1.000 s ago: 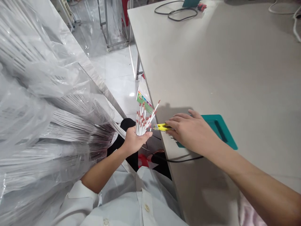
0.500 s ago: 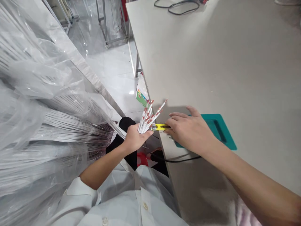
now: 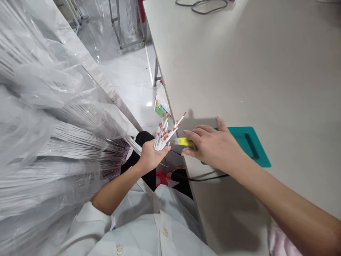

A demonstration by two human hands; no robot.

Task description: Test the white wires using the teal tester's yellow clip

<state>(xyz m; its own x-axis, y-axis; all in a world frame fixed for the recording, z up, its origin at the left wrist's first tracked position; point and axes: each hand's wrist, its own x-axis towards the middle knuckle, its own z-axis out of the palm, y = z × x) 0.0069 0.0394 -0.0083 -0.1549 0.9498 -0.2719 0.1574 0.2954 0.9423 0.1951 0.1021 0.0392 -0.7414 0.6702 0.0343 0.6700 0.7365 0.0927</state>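
My left hand (image 3: 149,156) is closed around a bundle of white wires (image 3: 162,140) whose reddish ends fan out upward above the thumb. The wires run back left towards a large hanging mass of similar ones. In my right hand (image 3: 213,144), fingers and thumb close on a small yellow tool (image 3: 183,141), blurred by motion, with a thin tip pointing at the bundle. Its rear part is hidden in the palm, so its exact kind cannot be told. A small gap seems to lie between the tool's yellow body and the wires.
A teal tray (image 3: 262,156) lies on the table (image 3: 239,71), partly behind my right wrist. Plastic-wrapped white wires (image 3: 66,142) fill the left side. A black cable (image 3: 207,177) crosses the table edge, another cable (image 3: 207,7) lies at the far end, and a wheeled rack (image 3: 119,32) stands beyond.
The yellow tool and its tip have shifted slightly, and its body is now more blurred. The wire bundle has moved a little left with my left hand.
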